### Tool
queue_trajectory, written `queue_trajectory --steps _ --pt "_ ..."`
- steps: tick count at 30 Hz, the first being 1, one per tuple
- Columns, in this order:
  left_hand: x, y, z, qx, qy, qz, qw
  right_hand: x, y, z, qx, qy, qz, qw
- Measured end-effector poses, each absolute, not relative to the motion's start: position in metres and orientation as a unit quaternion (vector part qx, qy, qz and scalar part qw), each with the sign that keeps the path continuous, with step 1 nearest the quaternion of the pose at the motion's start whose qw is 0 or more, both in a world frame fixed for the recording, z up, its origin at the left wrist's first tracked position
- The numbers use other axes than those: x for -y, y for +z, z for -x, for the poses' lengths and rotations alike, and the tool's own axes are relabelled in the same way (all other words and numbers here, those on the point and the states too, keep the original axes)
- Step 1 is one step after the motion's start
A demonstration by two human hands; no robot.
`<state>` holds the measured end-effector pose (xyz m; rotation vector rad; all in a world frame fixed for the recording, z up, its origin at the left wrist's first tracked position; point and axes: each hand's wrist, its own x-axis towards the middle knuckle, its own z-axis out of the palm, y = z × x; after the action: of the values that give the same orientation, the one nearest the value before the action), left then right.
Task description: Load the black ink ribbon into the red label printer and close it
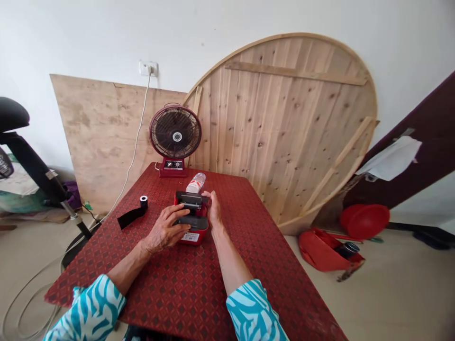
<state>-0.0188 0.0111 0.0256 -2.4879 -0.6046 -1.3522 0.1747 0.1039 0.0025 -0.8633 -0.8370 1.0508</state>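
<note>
Device [198, 221]: on the worktop [245, 227], right of the roll.
Roll [143, 201]: on the worktop, its strip [131, 217] trailing left and nearer.
Bottle [195, 183]: just behind the device.
Fan [175, 135]: at the worktop's far end, before the board [103, 123].
Panel [284, 128]: behind the worktop, right of the fan.
Bag [316, 251]: on the floor, right of the worktop.

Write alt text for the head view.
A person's left hand and right hand touch a small red-and-black device on a red patterned table. Behind it are a plastic bottle and a fan; a partly unrolled black roll lies to the left.
</note>
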Motion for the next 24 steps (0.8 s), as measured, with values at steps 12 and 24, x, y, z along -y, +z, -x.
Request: queue_trajectory --steps 12,24 --pt "-0.026 0.016 0.018 0.41 -0.627 0.616 -0.244 -0.06 -0.011 -0.169 0.337 0.502 0.401 0.688" --pt "-0.053 0.027 -0.003 0.427 -0.572 0.317 -0.625 -0.059 -0.006 -0.171 0.372 0.475 0.413 0.682"
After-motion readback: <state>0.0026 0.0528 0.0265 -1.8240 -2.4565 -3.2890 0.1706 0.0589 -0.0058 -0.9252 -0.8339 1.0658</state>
